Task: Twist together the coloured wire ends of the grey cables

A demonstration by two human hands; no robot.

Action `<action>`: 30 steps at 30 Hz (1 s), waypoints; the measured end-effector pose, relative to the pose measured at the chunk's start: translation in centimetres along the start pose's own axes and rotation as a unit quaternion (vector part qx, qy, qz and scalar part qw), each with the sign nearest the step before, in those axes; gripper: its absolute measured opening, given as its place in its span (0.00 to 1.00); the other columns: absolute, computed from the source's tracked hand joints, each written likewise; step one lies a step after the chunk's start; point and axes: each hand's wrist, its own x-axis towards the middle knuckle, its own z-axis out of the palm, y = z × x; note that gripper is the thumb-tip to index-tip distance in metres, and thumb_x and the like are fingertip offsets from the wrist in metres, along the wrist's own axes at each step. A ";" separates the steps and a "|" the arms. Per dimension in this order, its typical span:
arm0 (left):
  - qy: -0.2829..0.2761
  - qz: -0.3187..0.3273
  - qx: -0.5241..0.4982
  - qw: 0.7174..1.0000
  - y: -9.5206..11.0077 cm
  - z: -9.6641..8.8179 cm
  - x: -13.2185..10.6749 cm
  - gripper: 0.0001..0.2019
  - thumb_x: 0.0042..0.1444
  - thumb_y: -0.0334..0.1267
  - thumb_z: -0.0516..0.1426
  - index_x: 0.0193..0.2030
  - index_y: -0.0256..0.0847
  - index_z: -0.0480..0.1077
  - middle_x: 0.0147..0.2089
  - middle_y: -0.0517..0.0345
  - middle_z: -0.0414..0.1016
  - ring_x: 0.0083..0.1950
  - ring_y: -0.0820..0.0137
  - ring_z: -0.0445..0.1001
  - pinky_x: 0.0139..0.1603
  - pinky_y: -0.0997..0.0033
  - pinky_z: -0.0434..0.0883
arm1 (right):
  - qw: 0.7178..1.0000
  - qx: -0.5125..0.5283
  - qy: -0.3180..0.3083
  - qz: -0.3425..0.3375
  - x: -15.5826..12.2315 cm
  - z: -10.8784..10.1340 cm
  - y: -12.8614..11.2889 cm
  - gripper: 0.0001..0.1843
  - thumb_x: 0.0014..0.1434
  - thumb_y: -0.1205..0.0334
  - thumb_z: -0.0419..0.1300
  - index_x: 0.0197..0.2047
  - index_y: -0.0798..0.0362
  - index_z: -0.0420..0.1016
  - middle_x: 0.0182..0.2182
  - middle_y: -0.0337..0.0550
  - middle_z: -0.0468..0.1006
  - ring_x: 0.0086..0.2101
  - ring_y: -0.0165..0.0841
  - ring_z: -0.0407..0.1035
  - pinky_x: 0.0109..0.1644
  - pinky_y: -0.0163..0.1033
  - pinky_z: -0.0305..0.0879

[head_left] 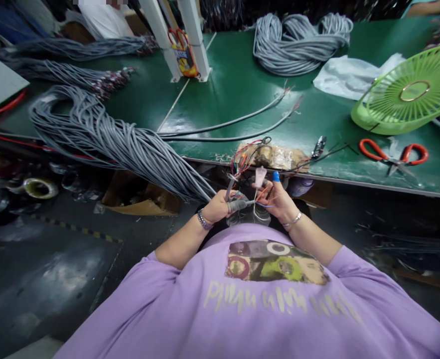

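Shirt (pixel 160 311): sat in front of the bench (pixel 225 92)
Left hand (pixel 219 207): was wrapped round a cable (pixel 238 205)
Right hand (pixel 280 202): kinda half-curled, pinched wires (pixel 261 195)

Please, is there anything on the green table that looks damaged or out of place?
Two things, perhaps. The red-handled scissors lie open near the front edge of the table, blades spread towards it. The brown block looks worn and ragged under shiny wrapping, with small scraps beside it.
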 end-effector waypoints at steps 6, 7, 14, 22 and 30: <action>-0.017 0.005 -0.019 1.000 -0.5 -0.2 -2.7 0.21 0.47 0.52 0.69 0.31 0.33 0.74 0.17 0.66 0.65 0.15 0.83 0.56 0.15 0.81 0.55 | 0.999 0.000 -0.013 0.035 -1.0 -1.3 0.4 0.27 0.54 0.34 0.65 0.33 0.53 0.73 0.32 0.44 0.81 0.22 0.23 0.65 0.17 0.25 0.51; 0.007 0.012 -0.026 1.000 -0.6 -0.3 -2.9 0.21 0.48 0.53 0.68 0.31 0.34 0.73 0.17 0.66 0.65 0.15 0.83 0.57 0.15 0.81 0.55 | 0.999 -0.006 -0.022 0.032 -1.2 -1.5 0.5 0.26 0.54 0.35 0.65 0.32 0.53 0.74 0.32 0.45 0.81 0.23 0.24 0.65 0.17 0.26 0.51; 0.088 0.016 -0.056 0.994 -0.9 -0.8 -2.8 0.25 0.50 0.58 0.65 0.28 0.36 0.68 0.21 0.64 0.68 0.18 0.81 0.64 0.17 0.81 0.63 | 0.979 -0.110 -0.165 -0.054 -2.8 -1.8 1.2 0.34 0.40 0.34 0.73 0.44 0.50 0.81 0.42 0.46 0.82 0.32 0.28 0.67 0.23 0.28 0.56; 0.083 0.003 -0.067 0.994 -1.0 -0.5 -2.9 0.24 0.50 0.57 0.66 0.30 0.35 0.68 0.22 0.63 0.71 0.18 0.80 0.67 0.19 0.81 0.66 | 0.944 -0.225 -0.203 -0.129 -4.3 1.2 2.1 0.37 0.41 0.50 0.78 0.54 0.48 0.76 0.45 0.44 0.80 0.34 0.28 0.68 0.37 0.33 0.66; -0.009 -0.037 -0.048 0.998 -0.5 -0.8 -2.9 0.26 0.50 0.59 0.66 0.32 0.33 0.71 0.28 0.52 0.80 0.25 0.72 0.78 0.23 0.79 0.70 | 0.919 -0.303 -0.146 -0.206 -4.0 2.4 2.1 0.16 0.52 0.49 0.71 0.35 0.53 0.79 0.31 0.40 0.79 0.34 0.31 0.70 0.46 0.40 0.67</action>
